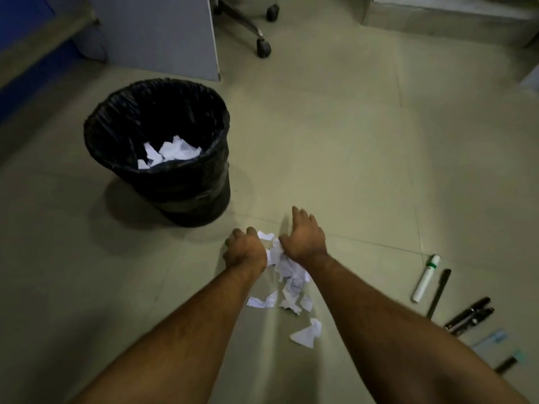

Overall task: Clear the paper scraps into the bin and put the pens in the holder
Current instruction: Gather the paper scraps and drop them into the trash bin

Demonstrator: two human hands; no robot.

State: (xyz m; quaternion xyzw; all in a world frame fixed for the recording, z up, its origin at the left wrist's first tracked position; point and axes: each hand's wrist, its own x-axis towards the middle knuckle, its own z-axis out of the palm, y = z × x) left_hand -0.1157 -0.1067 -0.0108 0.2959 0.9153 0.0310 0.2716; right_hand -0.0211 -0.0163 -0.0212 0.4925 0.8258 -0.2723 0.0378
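Observation:
White paper scraps (287,271) lie in a loose pile on the tiled floor between my two hands. My left hand (243,247) is curled at the pile's left edge, touching the scraps. My right hand (304,236) rests on the pile's right side with fingers spread forward. More scraps (306,333) lie nearer to me. A black bin (186,182) lined with a black bag stands to the upper left, with white scraps (169,154) inside. A white marker (424,279) and several dark pens (469,314) lie on the floor at the right. No holder is in view.
An office chair base with castors (262,48) stands at the top centre, beside a grey panel (163,33). A blue surface (20,39) runs along the far left. A light-coloured card or packet (493,341) lies near the pens at the lower right.

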